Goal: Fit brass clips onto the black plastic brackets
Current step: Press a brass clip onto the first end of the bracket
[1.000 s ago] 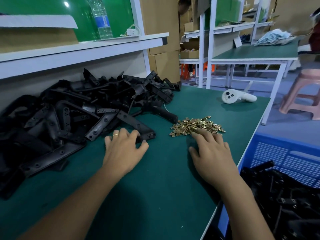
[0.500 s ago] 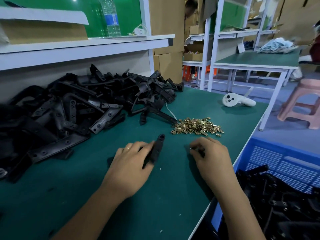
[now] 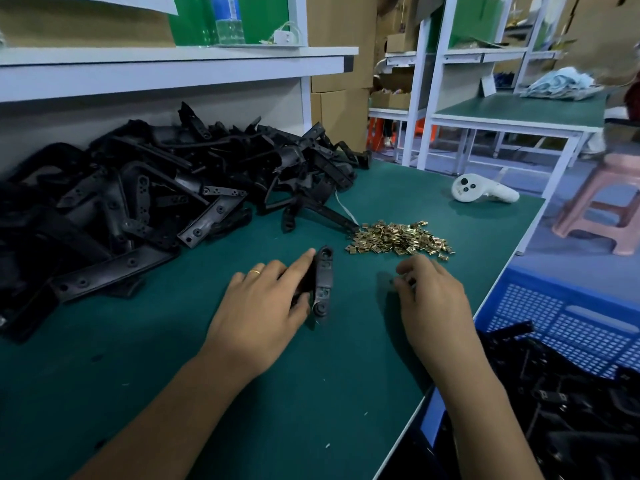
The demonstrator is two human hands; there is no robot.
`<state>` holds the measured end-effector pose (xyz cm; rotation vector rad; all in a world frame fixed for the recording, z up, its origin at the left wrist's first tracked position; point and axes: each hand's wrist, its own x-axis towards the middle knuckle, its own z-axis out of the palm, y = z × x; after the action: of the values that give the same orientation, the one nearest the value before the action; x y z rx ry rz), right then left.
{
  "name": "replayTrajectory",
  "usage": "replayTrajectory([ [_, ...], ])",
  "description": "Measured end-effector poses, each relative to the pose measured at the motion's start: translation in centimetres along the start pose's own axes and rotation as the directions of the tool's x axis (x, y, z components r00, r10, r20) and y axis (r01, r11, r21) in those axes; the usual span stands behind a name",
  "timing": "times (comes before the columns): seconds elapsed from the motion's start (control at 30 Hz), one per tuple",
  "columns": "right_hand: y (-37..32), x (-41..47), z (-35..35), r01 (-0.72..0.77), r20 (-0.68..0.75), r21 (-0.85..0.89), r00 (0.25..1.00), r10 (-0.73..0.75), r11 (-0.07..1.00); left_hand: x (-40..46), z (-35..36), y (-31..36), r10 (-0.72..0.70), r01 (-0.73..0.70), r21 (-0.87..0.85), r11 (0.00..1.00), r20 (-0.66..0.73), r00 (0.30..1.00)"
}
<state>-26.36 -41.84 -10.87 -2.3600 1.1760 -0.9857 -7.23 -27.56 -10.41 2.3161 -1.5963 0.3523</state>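
My left hand [image 3: 263,306] grips one black plastic bracket [image 3: 322,282] on the green table, holding it nearly upright on its long edge. A big heap of black brackets [image 3: 166,202] lies to the left, against the back wall. A small pile of brass clips [image 3: 398,239] sits just beyond my right hand [image 3: 429,299]. That hand's fingers are curled, pinching something small at the fingertips; it looks like a clip, but it is mostly hidden.
A white handheld controller [image 3: 485,192] lies at the table's far right. A blue perforated crate [image 3: 571,327] with black brackets in it stands beside the right table edge. A white shelf [image 3: 173,67] overhangs the heap. A pink stool [image 3: 609,206] stands on the floor.
My left hand pulled one bracket out of the heap toward me and turned it up on edge. My right hand left the clip pile, curled its fingers and drew back slightly.
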Motion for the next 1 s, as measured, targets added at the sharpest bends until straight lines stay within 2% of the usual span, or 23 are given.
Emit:
replayTrajectory([
  [0.17,-0.1,-0.5,-0.3,0.078,0.007,0.037,0.997,-0.078,0.996,0.1,0.2,-0.3,-0.021,0.025,-0.086,0.996,0.049,0.999],
  [0.27,-0.3,-0.9,-0.8,0.024,0.030,0.241,0.999,-0.032,0.970,0.0,0.1,-0.2,0.019,-0.014,-0.104,0.994,0.047,0.999],
  [0.37,-0.9,-1.2,-0.9,-0.078,0.164,0.483,0.986,-0.002,0.872,-0.2,-0.1,0.1,0.065,-0.062,-0.100,0.993,0.024,0.998],
  [0.47,-1.4,-1.3,-1.0,-0.147,0.249,0.647,0.968,-0.025,0.748,-0.3,-0.3,0.2,0.081,-0.078,-0.113,0.991,0.020,0.997],
  [0.67,-1.5,-1.3,-1.7,-0.197,0.281,0.764,0.959,-0.042,0.615,-0.4,-0.3,0.2,0.109,-0.105,-0.154,0.983,0.020,0.994],
  [0.73,-1.5,-1.3,-1.8,-0.210,0.273,0.754,0.962,-0.007,0.622,-0.4,-0.2,0.2,0.111,-0.106,-0.158,0.982,0.022,0.994],
  [0.8,-1.5,-1.2,-1.5,-0.210,0.245,0.668,0.968,0.055,0.714,-0.3,-0.1,0.2,0.093,-0.089,-0.151,0.985,0.018,0.996],
  [0.9,-1.7,-1.3,-0.6,-0.155,0.128,0.430,0.986,0.110,0.889,-0.2,0.1,-0.2,-0.006,0.006,-0.146,0.989,-0.003,1.000],
  [1.0,-2.3,-1.5,0.1,-0.059,0.091,0.163,0.995,0.044,0.985,-0.2,0.2,-0.3,-0.071,0.069,-0.135,0.988,-0.014,0.997],
])
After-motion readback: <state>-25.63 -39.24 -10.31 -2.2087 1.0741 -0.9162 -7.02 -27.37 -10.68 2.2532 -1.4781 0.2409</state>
